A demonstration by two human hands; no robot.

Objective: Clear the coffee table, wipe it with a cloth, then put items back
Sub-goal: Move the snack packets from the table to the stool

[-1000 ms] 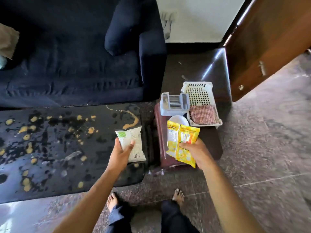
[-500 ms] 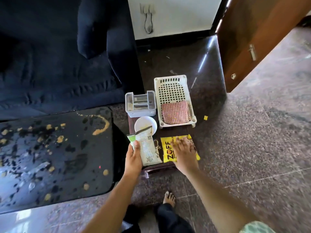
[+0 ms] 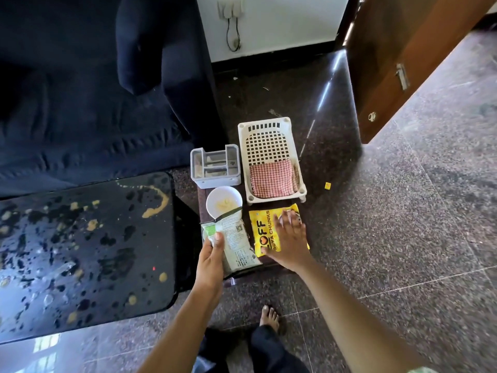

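The black glass coffee table (image 3: 80, 251) on the left is spattered with yellow and white spills. To its right stands a low dark stool (image 3: 201, 195) bearing the cleared items. My left hand (image 3: 211, 258) grips a white and green packet (image 3: 234, 238) that rests on the stool. My right hand (image 3: 289, 238) lies flat, fingers spread, on a yellow packet (image 3: 265, 230) lying on the stool. Behind them sit a white bowl (image 3: 224, 201), a grey organiser box (image 3: 215, 166) and a white plastic basket (image 3: 270, 146) holding a red checked cloth (image 3: 271, 177).
A dark blue sofa (image 3: 80, 103) runs behind the coffee table. A brown wooden door (image 3: 403, 63) stands open at the upper right. A small yellow scrap (image 3: 327, 185) lies on the speckled stone floor. My bare foot (image 3: 269, 317) is below the stool.
Both packets came from above the coffee table's edge down onto the stool. My right hand went from gripping the yellow packet to lying flat on it. The view shifted right.
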